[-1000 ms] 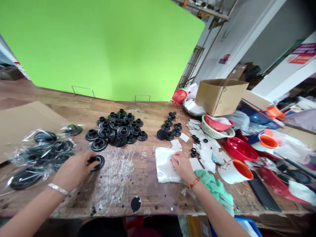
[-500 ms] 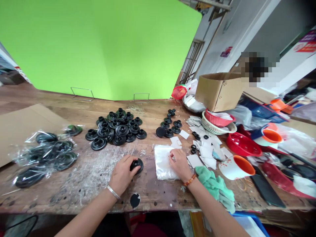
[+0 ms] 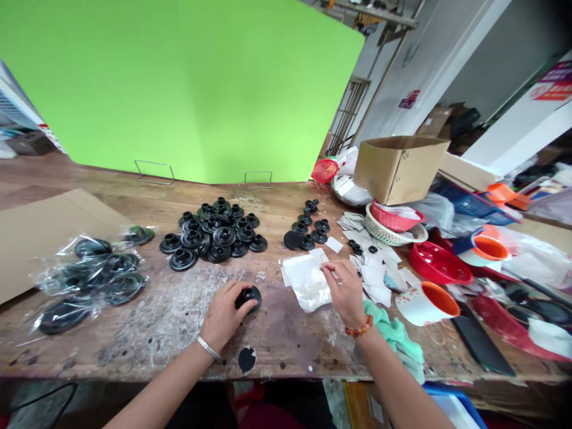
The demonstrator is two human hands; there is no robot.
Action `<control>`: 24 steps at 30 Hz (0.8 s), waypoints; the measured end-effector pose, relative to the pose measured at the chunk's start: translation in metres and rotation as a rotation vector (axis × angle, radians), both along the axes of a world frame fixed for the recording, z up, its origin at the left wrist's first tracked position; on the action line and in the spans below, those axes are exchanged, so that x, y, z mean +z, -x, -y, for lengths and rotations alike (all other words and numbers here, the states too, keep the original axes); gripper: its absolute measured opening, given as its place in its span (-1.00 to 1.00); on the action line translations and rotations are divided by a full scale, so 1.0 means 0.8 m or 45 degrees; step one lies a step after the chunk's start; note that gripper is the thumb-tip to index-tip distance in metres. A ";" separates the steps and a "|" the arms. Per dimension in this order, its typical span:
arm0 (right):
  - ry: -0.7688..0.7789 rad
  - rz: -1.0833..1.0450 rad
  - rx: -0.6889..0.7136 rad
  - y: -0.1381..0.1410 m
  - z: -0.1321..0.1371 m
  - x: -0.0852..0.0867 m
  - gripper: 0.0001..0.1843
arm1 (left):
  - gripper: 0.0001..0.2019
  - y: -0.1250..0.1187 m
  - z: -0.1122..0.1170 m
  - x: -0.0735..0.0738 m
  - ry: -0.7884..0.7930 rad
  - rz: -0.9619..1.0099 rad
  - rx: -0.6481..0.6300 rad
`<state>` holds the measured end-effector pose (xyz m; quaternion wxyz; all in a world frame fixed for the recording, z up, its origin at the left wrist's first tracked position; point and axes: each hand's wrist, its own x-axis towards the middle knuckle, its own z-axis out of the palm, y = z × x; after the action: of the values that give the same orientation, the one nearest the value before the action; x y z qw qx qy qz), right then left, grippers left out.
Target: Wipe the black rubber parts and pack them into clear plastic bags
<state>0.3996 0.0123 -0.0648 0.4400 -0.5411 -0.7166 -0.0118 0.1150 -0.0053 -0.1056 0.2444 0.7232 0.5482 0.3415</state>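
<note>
My left hand point(image 3: 224, 314) is closed around a black round flanged part point(image 3: 254, 298) with a raised hub, resting on the wooden table. To the right, my right hand point(image 3: 347, 293) pinches the edge of a clear plastic bag point(image 3: 306, 283) from a small pile, thumb and fingertips together. The bag lies skewed and its near end looks lifted and creased. A heap of similar black parts point(image 3: 218, 235) sits beyond my left hand. Several more black parts point(image 3: 302, 227) stand beyond the bags.
Bagged black parts point(image 3: 92, 280) lie at the left beside a cardboard sheet point(image 3: 58, 232). At the right are white cards point(image 3: 378, 292), small black rings point(image 3: 355, 247), a green cloth point(image 3: 400, 339), an orange-lined white cup point(image 3: 415, 305), red bowls point(image 3: 438, 262) and a cardboard box point(image 3: 393, 173).
My right hand has moved slightly right and now pinches a plastic bag, which has shifted and turned. My left hand stays on the black part. The view has tilted a little.
</note>
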 end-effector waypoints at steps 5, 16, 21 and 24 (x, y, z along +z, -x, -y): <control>0.221 0.019 0.137 -0.001 -0.004 0.003 -0.80 | -0.76 0.002 0.000 0.002 0.115 0.121 0.002; -0.177 -0.159 -0.006 0.020 0.024 0.045 -0.85 | -0.66 -0.005 0.004 0.040 0.111 0.083 0.017; 0.320 0.164 0.369 0.069 0.049 0.058 -0.66 | -0.27 -0.044 0.039 0.095 0.173 0.417 -0.229; 0.530 0.095 0.440 0.093 0.055 0.059 -0.59 | -0.49 -0.053 0.048 0.097 0.361 0.676 -0.172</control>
<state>0.3255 -0.0320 -0.0177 0.2879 -0.4888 -0.8011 0.1910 0.1577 -0.0436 -0.0277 0.4999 0.6022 0.4580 0.4216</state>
